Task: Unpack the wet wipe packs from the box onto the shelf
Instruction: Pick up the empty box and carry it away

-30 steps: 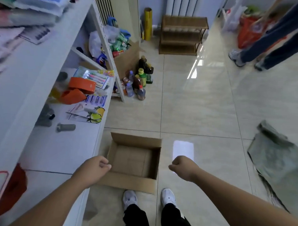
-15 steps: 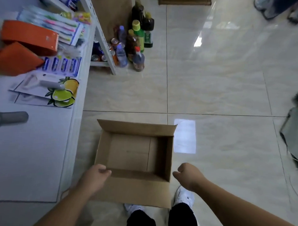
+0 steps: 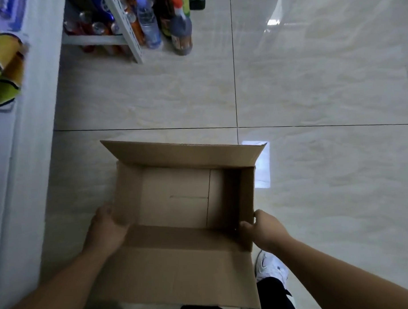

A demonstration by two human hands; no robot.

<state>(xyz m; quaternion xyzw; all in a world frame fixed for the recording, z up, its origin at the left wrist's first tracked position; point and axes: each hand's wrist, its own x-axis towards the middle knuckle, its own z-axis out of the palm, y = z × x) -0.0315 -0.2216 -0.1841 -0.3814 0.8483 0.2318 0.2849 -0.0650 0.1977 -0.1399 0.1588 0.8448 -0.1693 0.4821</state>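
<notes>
A brown cardboard box (image 3: 179,270) stands open on the tiled floor right below me, and its inside is bare cardboard with no wet wipe packs visible. My left hand (image 3: 106,229) grips the box's left wall near the front corner. My right hand (image 3: 263,228) holds the right wall, fingers curled over its edge. The white shelf (image 3: 32,160) runs along the left side of the view.
Several bottles (image 3: 166,24) stand on the floor at the foot of a white rack (image 3: 124,30) at the top. A yellow-green printed package (image 3: 1,71) lies on the shelf at far left. My white shoe (image 3: 270,267) shows beside the box.
The view has dropped toward the box. Both hands have moved from hovering above it to gripping its left and right walls.
</notes>
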